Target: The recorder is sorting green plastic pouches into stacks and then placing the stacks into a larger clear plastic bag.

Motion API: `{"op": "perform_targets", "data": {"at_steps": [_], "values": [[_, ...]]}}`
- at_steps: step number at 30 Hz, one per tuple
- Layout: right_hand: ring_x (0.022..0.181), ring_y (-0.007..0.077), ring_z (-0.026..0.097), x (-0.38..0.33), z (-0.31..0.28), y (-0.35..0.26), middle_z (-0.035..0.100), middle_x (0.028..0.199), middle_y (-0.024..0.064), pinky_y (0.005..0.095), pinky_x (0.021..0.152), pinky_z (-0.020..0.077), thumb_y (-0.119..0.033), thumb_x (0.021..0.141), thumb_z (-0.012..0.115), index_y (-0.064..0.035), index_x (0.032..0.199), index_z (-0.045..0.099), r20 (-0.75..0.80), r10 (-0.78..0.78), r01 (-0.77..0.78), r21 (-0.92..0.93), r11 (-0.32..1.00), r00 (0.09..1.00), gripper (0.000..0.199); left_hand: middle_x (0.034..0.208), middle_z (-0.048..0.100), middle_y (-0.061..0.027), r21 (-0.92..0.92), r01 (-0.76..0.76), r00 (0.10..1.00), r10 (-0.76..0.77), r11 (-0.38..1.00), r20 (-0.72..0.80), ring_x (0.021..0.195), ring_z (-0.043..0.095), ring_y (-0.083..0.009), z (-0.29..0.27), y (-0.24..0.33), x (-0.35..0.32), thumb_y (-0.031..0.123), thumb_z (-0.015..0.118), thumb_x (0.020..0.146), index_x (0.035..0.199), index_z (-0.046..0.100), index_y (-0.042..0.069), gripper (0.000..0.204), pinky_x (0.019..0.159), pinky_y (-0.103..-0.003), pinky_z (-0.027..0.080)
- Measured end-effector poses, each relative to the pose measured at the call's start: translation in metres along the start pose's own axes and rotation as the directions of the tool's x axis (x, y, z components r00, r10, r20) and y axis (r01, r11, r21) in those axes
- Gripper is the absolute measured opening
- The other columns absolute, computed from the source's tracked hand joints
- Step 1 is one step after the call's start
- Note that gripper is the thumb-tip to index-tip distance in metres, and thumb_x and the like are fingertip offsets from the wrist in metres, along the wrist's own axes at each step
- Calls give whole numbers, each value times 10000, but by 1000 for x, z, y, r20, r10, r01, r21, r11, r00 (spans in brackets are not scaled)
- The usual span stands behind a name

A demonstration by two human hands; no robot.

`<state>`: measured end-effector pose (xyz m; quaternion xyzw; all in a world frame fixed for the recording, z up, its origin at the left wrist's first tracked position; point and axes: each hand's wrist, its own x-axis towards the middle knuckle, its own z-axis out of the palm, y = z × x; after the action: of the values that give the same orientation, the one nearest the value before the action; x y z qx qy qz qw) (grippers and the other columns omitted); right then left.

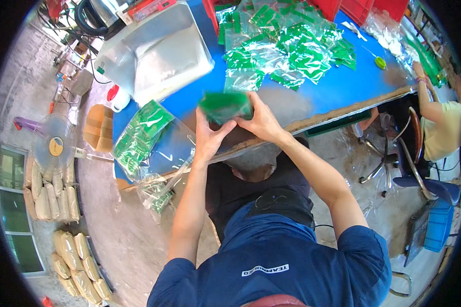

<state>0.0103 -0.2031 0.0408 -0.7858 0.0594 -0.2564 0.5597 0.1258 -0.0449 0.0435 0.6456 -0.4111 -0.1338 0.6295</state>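
Between my two hands is a green bundle, apparently a stack of flat green packets [225, 106], blurred by motion. My left hand [208, 137] grips its left end, the thumb along the near side. My right hand [262, 121] closes on the right end, and the thumbs come close together below the bundle. It is held just above the blue table [312, 102], near the front edge. Left of my left hand lies a clear plastic bag of green packets [144, 134], its loose end hanging over the edge. Beyond my hands spreads a large pile of green packets in clear bags [292, 48].
A big metal pan [171, 56] stands at the back left beside a white bottle with a red cap [119, 98]. Red crates [354, 10] line the far side. At the right, another person [438, 115] is by the table, near a chair [425, 187]. A fan [55, 146] stands left.
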Motion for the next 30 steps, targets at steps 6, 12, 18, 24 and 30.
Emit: {"op": "perform_targets", "data": {"at_steps": [6, 12, 18, 24, 30], "values": [[1129, 388, 615, 2, 7, -3, 622, 1212, 227, 443, 935, 486, -161, 771, 778, -31, 1352, 419, -24, -53, 54, 62, 997, 998, 696, 1409, 438, -142, -175, 111, 993, -102, 978, 59, 1320, 411, -257, 16, 15, -2, 132, 828, 785, 1465, 251, 8, 900, 1143, -375, 287], [1155, 287, 596, 7, -7, 16, 625, 1244, 170, 411, 987, 466, -142, 756, 807, -21, 1334, 493, -56, 81, -74, 123, 990, 995, 669, 1143, 595, -91, 0, -48, 952, 46, 999, 301, 939, 603, -162, 58, 124, -80, 80, 723, 865, 1192, 581, 15, 362, 727, -292, 529], [1152, 240, 574, 4, 0, 21, 627, 1249, 141, 388, 1018, 454, -151, 720, 838, -19, 1338, 509, -112, -2, 26, 215, 976, 994, 712, 1029, 621, -107, -793, 102, 421, 696, 600, 581, 932, 600, -285, 143, 228, -115, 211, 710, 895, 1043, 659, 30, 239, 809, -386, 497], [1188, 309, 564, -2, 14, 16, 597, 1249, 230, 411, 1008, 439, -184, 718, 830, 19, 1343, 461, -130, 28, -9, 148, 989, 991, 754, 1029, 573, -122, -771, 261, 259, 727, 581, 636, 965, 568, -307, 131, 233, -112, 209, 683, 890, 1043, 626, 17, 252, 806, -390, 459], [1150, 383, 583, -3, 1, 21, 619, 1198, 241, 438, 975, 456, -245, 704, 815, 15, 1284, 484, -162, 37, -32, 29, 999, 986, 717, 1109, 629, -133, -784, 25, 249, 755, 621, 606, 942, 633, -275, 150, 247, -105, 169, 711, 854, 1128, 672, -15, 332, 793, -359, 516]]}}
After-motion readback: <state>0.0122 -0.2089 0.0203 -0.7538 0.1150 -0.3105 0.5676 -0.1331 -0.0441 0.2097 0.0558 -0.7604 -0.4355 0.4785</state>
